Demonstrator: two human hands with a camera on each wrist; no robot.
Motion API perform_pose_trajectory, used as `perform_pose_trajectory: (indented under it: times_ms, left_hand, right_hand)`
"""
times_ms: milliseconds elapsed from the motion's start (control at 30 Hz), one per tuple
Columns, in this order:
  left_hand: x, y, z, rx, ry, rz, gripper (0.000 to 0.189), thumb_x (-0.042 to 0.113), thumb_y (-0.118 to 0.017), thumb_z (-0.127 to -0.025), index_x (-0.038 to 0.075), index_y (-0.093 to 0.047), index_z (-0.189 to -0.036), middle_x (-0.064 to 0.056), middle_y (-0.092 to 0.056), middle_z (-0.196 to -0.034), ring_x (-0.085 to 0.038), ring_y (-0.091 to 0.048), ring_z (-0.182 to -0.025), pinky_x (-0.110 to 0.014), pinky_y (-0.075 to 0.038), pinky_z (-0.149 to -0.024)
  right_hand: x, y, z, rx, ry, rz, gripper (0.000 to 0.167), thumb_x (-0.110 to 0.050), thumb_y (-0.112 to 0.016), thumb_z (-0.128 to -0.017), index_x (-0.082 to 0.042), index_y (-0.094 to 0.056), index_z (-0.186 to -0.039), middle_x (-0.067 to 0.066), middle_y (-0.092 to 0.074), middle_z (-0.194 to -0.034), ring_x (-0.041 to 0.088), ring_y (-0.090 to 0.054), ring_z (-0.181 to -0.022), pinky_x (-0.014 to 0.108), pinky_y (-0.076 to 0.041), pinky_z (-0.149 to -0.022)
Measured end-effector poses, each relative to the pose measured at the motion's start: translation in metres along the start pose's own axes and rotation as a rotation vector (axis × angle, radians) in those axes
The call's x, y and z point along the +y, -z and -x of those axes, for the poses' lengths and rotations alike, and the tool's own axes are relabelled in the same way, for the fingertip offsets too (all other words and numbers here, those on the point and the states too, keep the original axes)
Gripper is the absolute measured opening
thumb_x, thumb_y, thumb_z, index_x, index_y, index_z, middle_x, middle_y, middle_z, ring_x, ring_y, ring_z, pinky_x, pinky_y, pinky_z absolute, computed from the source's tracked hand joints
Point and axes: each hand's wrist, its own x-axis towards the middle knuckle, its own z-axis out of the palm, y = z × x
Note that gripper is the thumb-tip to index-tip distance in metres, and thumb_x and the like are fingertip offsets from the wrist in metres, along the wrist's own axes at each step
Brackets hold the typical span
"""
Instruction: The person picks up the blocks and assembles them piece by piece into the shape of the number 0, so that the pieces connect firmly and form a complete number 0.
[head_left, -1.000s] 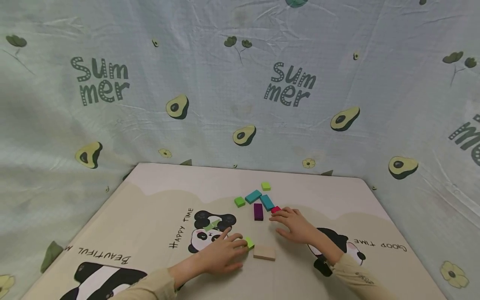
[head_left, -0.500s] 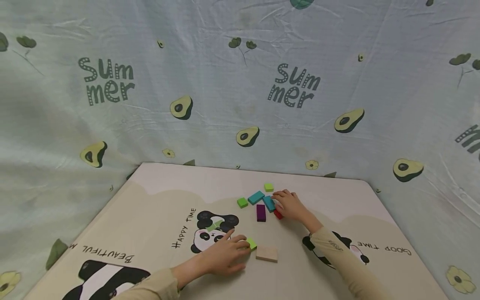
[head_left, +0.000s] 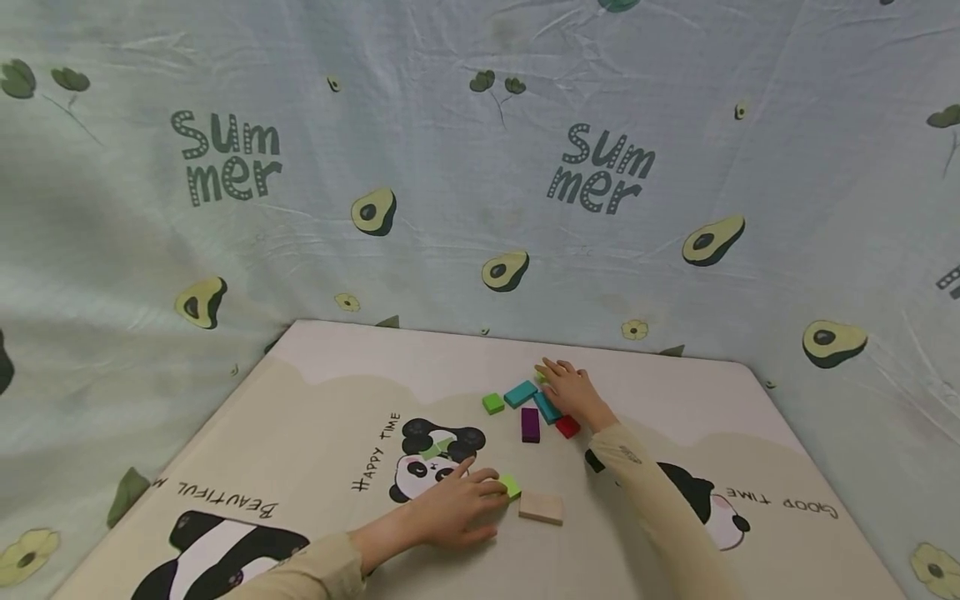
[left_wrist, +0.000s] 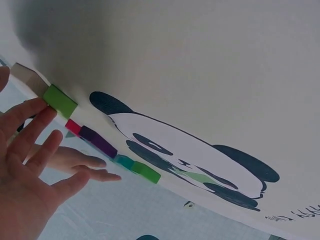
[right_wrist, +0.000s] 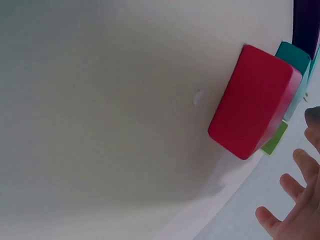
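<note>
My left hand (head_left: 459,506) lies low over the table, its fingertips at a lime green block (head_left: 511,487); the left wrist view shows fairly straight fingers (left_wrist: 36,127) against that block (left_wrist: 61,101). Just right of it lies a pale wooden block (head_left: 541,507). Reaching to the back of the group, my right hand (head_left: 573,393) hangs over a far lime green block (head_left: 540,377), which it partly covers. The right wrist view shows its fingers spread, with nothing held. Below that hand are a red block (head_left: 567,427) and a teal block (head_left: 547,407).
A second teal block (head_left: 521,393), a green block (head_left: 492,403) and a purple block (head_left: 530,425) lie left of the right hand. The table cover (head_left: 315,417) has printed pandas and words. Behind it hangs a patterned cloth (head_left: 420,150).
My right hand has moved away from me, from the red block past the teal one to the far green block. The left hand stays by its green block. The view has shifted slightly.
</note>
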Motion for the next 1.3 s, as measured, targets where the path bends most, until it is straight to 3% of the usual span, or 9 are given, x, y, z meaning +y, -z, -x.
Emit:
perform_pose_trajectory:
  times_ms: [133,267,533,833,1300]
  left_hand:
    - [0.000,-0.001,-0.001,-0.006,0.001,0.007,0.039,0.040,-0.052,-0.086,0.018,-0.059,-0.117,0.005,-0.058,-0.117,-0.015,-0.048,-0.115,-0.051,-0.037,-0.096]
    - [0.000,-0.001,-0.001,-0.009,0.001,0.005,0.039,0.041,-0.052,-0.086,0.018,-0.058,-0.118,0.005,-0.058,-0.117,-0.015,-0.048,-0.115,-0.051,-0.037,-0.096]
    - [0.000,0.000,0.000,-0.017,0.008,0.018,0.040,0.040,-0.051,-0.086,0.018,-0.058,-0.118,0.005,-0.058,-0.118,-0.015,-0.047,-0.116,-0.052,-0.037,-0.096]
    - [0.000,-0.001,0.000,-0.009,0.006,0.017,0.041,0.041,-0.051,-0.086,0.017,-0.058,-0.119,0.004,-0.058,-0.118,-0.016,-0.047,-0.116,-0.052,-0.037,-0.096]
    - [0.000,-0.002,-0.001,-0.008,0.014,0.041,0.040,0.039,-0.051,-0.087,0.017,-0.057,-0.119,0.004,-0.057,-0.118,-0.016,-0.047,-0.116,-0.052,-0.035,-0.097]
  right_hand:
    - [0.001,0.001,-0.002,-0.070,-0.046,-0.010,0.043,-0.028,-0.040,-0.094,-0.012,-0.041,-0.134,0.012,-0.033,-0.143,0.036,-0.029,-0.130,0.058,-0.029,-0.095]
    - [0.003,-0.001,-0.001,-0.091,-0.068,-0.013,0.043,-0.030,-0.038,-0.095,-0.013,-0.042,-0.134,0.012,-0.035,-0.141,0.036,-0.032,-0.127,0.058,-0.029,-0.095]
    - [0.006,-0.001,0.002,-0.060,-0.064,0.029,0.039,-0.028,-0.039,-0.095,-0.018,-0.044,-0.131,0.009,-0.042,-0.136,0.032,-0.038,-0.119,0.052,-0.034,-0.089]
    - [0.010,0.004,0.011,-0.005,-0.029,0.023,0.028,-0.013,-0.048,-0.090,-0.018,-0.056,-0.117,0.012,-0.051,-0.111,0.030,-0.042,-0.105,0.049,-0.036,-0.082]
    - [0.019,0.005,0.022,0.022,0.003,0.040,0.025,-0.014,-0.056,-0.086,-0.019,-0.060,-0.110,0.012,-0.054,-0.100,0.028,-0.044,-0.099,0.046,-0.038,-0.077]
